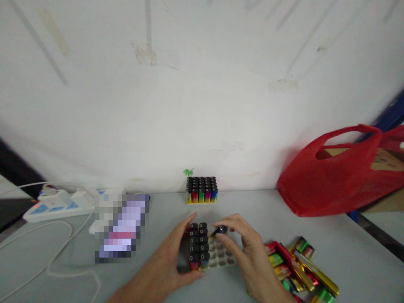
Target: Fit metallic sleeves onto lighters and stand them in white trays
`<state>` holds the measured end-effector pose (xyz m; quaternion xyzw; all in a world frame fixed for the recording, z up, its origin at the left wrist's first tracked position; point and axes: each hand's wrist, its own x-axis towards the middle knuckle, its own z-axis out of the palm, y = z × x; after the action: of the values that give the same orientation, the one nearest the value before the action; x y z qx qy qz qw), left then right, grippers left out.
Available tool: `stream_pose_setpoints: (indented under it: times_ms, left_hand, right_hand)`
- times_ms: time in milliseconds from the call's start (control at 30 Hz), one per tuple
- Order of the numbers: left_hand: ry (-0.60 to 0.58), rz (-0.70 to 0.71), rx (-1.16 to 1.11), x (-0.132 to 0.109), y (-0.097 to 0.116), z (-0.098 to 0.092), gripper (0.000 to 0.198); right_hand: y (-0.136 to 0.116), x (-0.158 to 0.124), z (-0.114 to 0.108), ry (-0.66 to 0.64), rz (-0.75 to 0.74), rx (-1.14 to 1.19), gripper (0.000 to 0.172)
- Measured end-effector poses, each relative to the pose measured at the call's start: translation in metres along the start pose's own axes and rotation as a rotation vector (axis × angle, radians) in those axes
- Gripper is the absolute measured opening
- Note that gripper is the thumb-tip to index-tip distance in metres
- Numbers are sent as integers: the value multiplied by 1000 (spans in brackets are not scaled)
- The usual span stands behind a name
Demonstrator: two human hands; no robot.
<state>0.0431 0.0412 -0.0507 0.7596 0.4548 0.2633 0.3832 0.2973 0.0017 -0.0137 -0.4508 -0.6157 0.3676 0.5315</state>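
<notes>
A pale tray (pixel 216 261) with rows of round pits lies on the table. Two columns of black-topped lighters (pixel 199 248) stand upright in its left part, while pits to the right are bare. My left hand (pixel 172 256) wraps around the left side of the tray, fingertips at the far end and thumb at the near corner. Between thumb and fingers of my right hand (pixel 249 248) is a lighter (pixel 221 229) with a black top, tilted over the tray's far pits. Its lower body is partly hidden by my fingers.
A full block of lighters (pixel 202 191) stands by the wall. Shiny red, gold and green pieces (pixel 299 269) lie heaped at right. A red bag (pixel 334 176) sits at the back right. Left are a blurred-out phone (pixel 126 227), a power strip (pixel 63 208) and white cables (pixel 71 235).
</notes>
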Motion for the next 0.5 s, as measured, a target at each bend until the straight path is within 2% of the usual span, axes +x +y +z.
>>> stream_pose_setpoints:
  times_ms: [300,500]
  left_hand:
    - [27,58,18,0,-14,3,118]
    - [24,47,12,-1,-12,3,121]
  right_hand:
    - [8,0,-1,-149,-99,-213,28]
    - [14,2,2,-85,-160,-275,37]
